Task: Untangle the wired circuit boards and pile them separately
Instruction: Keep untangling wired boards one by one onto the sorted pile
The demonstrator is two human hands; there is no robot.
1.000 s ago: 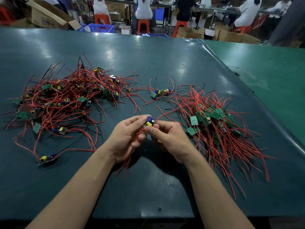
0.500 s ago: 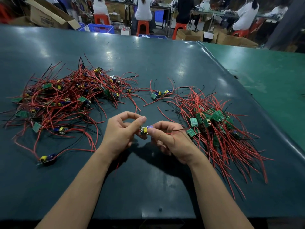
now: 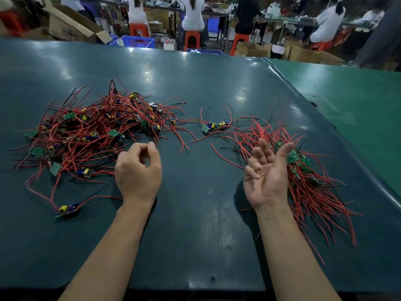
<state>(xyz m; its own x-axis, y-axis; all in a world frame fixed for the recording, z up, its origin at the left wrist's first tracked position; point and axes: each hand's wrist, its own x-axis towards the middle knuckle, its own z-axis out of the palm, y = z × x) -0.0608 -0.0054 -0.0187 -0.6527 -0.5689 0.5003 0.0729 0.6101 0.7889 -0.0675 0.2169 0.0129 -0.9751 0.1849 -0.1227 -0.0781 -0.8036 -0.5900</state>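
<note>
On the dark table (image 3: 195, 213), tangled red-wired green boards (image 3: 91, 131), left hand (image 3: 138, 172) loosely curled; right hand (image 3: 268, 177) spread, both empty

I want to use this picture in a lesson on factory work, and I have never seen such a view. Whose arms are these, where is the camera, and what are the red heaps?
The camera sits on a worker's head, looking forward and down, so the arms are the worker's own. The left hand is loosely curled and holds nothing; the right hand is open, palm up, also empty. On the dark table lie small circuit boards with red wires: a tangled heap on the left, a tidier pile on the right, and a few boards between them.
</note>
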